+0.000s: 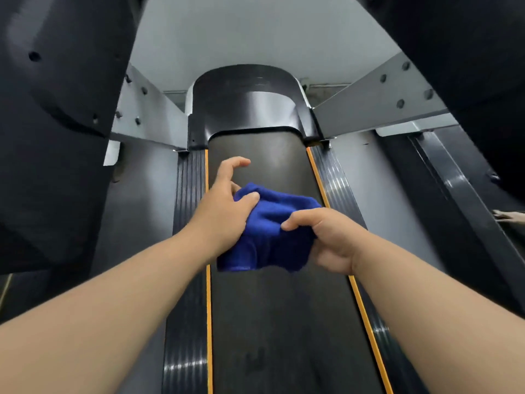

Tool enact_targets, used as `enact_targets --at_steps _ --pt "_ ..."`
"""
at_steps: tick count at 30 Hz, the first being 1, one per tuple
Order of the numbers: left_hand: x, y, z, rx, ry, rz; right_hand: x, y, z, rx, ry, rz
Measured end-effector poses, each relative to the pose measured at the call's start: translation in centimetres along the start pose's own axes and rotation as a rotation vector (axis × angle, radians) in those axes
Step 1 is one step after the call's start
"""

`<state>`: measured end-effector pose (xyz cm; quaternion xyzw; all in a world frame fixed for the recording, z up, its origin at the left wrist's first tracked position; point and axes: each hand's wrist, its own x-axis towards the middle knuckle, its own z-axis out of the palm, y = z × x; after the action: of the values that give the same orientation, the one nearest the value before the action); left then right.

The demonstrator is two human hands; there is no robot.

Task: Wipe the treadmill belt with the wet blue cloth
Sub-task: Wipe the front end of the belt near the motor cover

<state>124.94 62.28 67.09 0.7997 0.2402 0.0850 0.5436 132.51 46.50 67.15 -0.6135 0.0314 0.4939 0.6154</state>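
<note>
A crumpled blue cloth (270, 231) hangs bunched between both hands just above the dark treadmill belt (278, 322), which runs from the bottom of the view up to the motor cover. My left hand (227, 206) holds the cloth's left side, thumb pressed on top, index finger lifted and curled free. My right hand (326, 240) grips the cloth's right side with fingers curled round it. Whether the cloth touches the belt I cannot tell.
Orange strips (209, 322) and ribbed black side rails (186, 308) border the belt. The black motor cover (250, 109) closes its far end. Grey uprights (147, 115) and dark console parts (56, 109) overhang both sides. Another person's hand (508, 216) shows at the right edge.
</note>
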Motion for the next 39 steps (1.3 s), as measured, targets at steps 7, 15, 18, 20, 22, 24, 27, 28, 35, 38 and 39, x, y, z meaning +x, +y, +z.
enact_targets --at_steps 7,15,18,20,22,24,27,28,35,38,39 --pt "9.3 2.3 -0.3 -0.263 -0.244 -0.361 5.9 -6.7 -2.8 0.038 0.144 -0.062" --pt "24.5 0.9 5.2 -0.188 0.089 -0.135 19.3 -14.1 -8.2 0.03 -0.038 0.045" --pt "29.3 -0.6 6.3 -0.259 0.185 -0.191 24.3 -15.8 -9.5 0.009 -0.035 0.106" --pt "31.9 -2.4 6.2 -0.269 0.224 -0.253 27.2 -16.8 -10.1 0.015 -0.02 0.161" --pt "34.2 -4.1 5.5 -0.27 0.22 -0.308 30.3 -18.1 -10.0 0.066 -0.048 0.201" --pt "36.6 -6.0 4.7 -0.3 0.194 -0.346 33.6 -19.2 -9.0 0.081 -0.172 0.249" --pt "41.3 -9.1 3.5 -0.337 0.193 -0.382 40.5 -19.2 -6.8 -0.056 -0.191 0.296" --pt "43.4 -10.3 3.0 -0.331 0.199 -0.391 43.2 -19.2 -6.4 -0.099 -0.14 0.287" --pt "55.5 -20.1 -0.8 -0.206 0.155 -0.478 61.6 -18.5 -6.1 0.046 0.044 0.166" --pt "58.9 -25.7 -0.1 -0.078 0.117 -0.528 68.8 -16.2 -6.0 -0.046 0.12 0.098" --pt "60.0 -27.5 0.6 -0.058 0.112 -0.549 71.2 -15.3 -6.4 -0.095 0.154 0.107"
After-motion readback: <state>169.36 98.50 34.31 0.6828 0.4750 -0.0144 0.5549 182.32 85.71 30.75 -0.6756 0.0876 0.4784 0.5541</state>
